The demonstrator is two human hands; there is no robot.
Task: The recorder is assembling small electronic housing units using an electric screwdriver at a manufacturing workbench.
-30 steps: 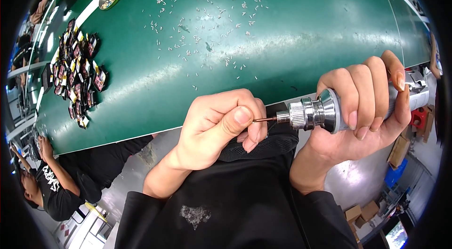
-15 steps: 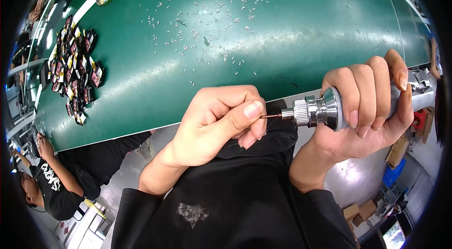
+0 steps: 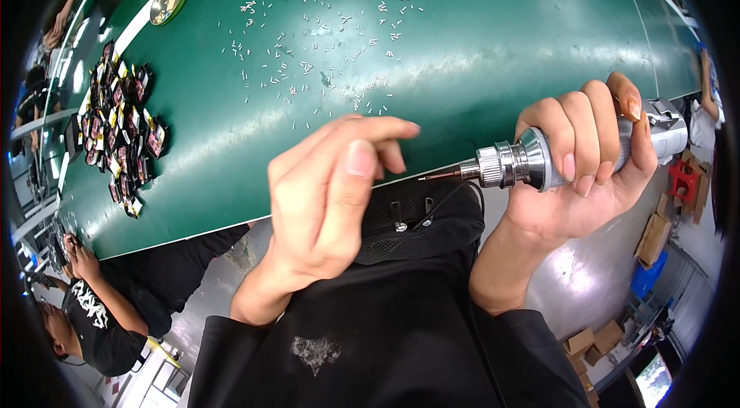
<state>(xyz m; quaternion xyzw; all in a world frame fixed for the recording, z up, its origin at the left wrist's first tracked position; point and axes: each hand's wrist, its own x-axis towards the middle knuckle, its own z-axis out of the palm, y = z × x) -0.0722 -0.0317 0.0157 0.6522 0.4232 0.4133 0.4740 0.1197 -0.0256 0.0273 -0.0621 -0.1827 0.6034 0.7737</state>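
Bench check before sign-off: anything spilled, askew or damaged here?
Tiny pale pieces lie strewn over the green table in no order, so they may be spilled. The whitish patch on the black top looks patchy, perhaps flaked.

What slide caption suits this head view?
Right hand grips a silver-grey driver tool, left hand apart from its thin tip, near a green table strewn with tiny pale pieces.
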